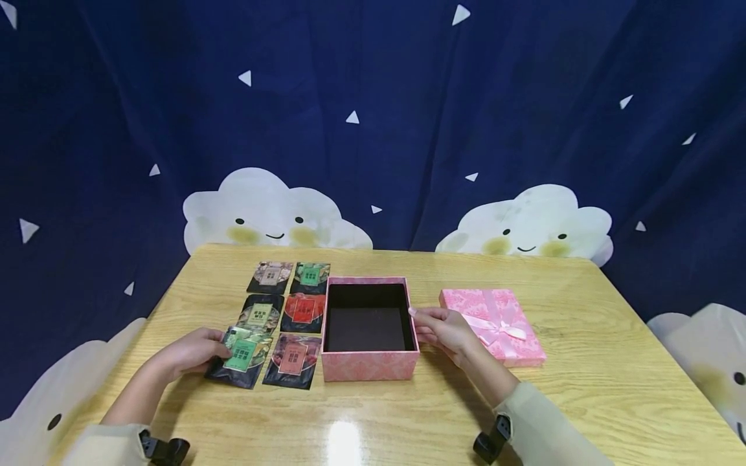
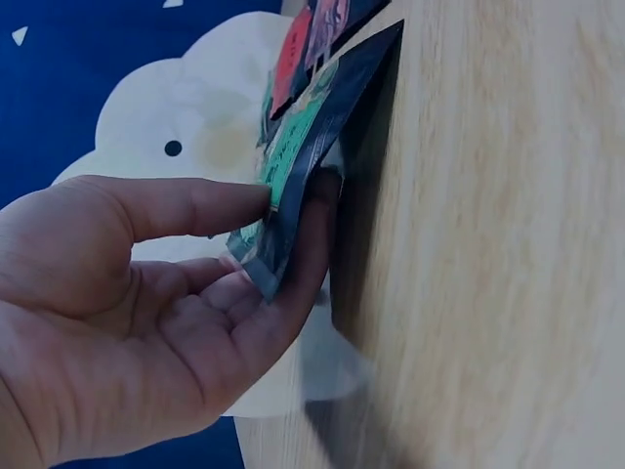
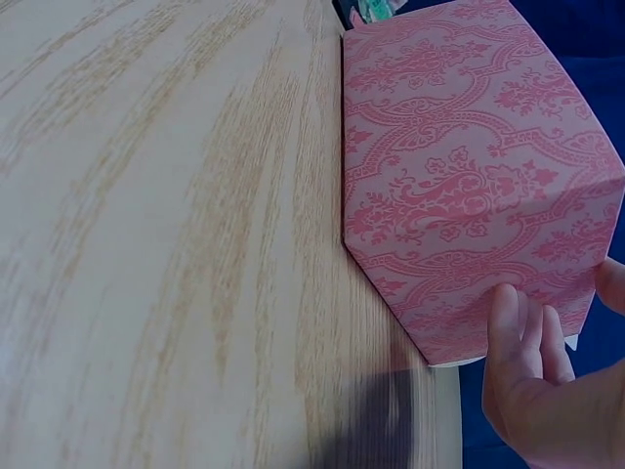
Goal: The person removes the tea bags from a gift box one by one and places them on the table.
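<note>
My left hand pinches a dark sachet with a green label, thumb on its printed face and fingers behind. In the left wrist view the sachet is tilted, its near end raised off the table. An open pink patterned box with a black inside stands at the middle of the table. My right hand holds this box by its right side. In the right wrist view the thumb is at the rim and the fingers touch the outer wall of the box.
Left of the box lie more sachets in two columns, among them a red-labelled one and a pink-labelled one. A pink lid with a ribbon bow lies to the right, beyond my right wrist. A dark blue curtain hangs behind the table.
</note>
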The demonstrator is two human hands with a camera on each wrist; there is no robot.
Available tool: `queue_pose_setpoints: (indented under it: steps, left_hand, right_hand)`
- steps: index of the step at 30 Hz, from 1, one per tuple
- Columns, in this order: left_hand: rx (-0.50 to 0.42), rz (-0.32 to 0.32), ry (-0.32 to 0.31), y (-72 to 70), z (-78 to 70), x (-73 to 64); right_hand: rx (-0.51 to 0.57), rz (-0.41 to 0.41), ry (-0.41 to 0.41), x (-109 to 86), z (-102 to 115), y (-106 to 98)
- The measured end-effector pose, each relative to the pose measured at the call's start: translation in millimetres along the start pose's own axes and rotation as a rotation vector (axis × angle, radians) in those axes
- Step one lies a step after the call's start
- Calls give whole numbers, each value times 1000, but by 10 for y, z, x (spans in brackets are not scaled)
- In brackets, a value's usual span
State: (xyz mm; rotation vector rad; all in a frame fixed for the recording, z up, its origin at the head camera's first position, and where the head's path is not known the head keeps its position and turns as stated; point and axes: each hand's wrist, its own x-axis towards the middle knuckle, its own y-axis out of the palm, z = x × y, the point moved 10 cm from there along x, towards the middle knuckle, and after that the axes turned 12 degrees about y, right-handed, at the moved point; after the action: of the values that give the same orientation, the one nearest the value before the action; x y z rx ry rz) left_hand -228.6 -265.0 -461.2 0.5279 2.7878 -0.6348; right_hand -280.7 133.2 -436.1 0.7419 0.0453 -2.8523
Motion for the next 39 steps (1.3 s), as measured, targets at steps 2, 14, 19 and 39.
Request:
queue_pose_setpoints:
  steps: [2, 14, 19, 39]
  left_hand:
    - [27, -19, -2, -14, -6, -17]
    - [388, -222, -16, -41, -187, -156]
    - [594, -266, -32, -50, -313, -186]
    - [749, -396, 12, -176, -729, -1]
  right_hand:
    - [1, 6, 2, 5, -3, 1]
    - [-6, 9, 11, 11, -25, -29]
    - [-2, 15, 9, 26, -24, -31]
    - [30, -87, -31, 41, -31, -176]
